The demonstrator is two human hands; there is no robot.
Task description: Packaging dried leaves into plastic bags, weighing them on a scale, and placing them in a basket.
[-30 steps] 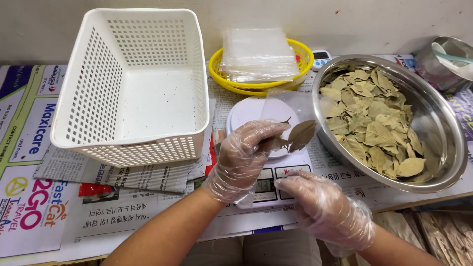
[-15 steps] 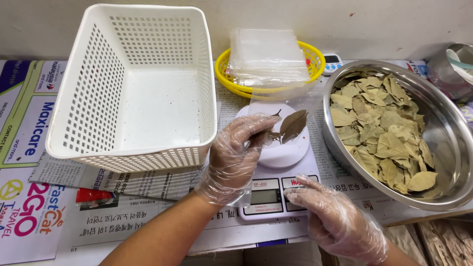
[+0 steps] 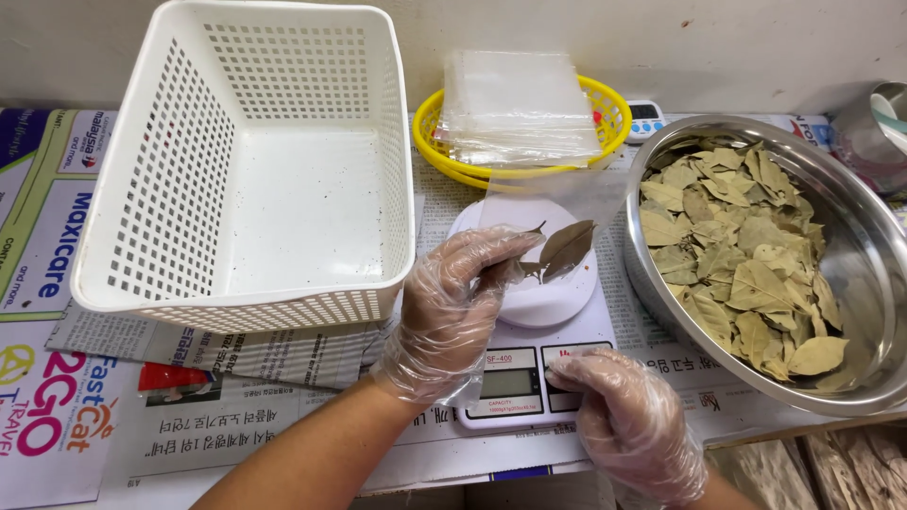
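Note:
My left hand [image 3: 453, 316], in a thin clear glove, pinches a small clear plastic bag with dried bay leaves [image 3: 565, 247] in it, held just above the round white pan of a small kitchen scale [image 3: 539, 304]. My right hand [image 3: 628, 427], also gloved, rests at the scale's front right corner, its fingertips by the buttons beside the display [image 3: 508, 382]. It holds nothing. To the right stands a steel bowl [image 3: 864, 274] full of dried bay leaves [image 3: 742, 255].
A white perforated plastic basket [image 3: 250, 179] stands empty at the left. Behind the scale a yellow basket [image 3: 436, 127] holds a stack of clear bags [image 3: 518, 106]. A small white timer [image 3: 647, 118] lies behind it. Newspapers [image 3: 189, 397] cover the table.
The view has shifted, so everything sits lower and more to the right. My left hand keeps the bag of leaves over the scale; my right hand has moved up to the scale's front corner.

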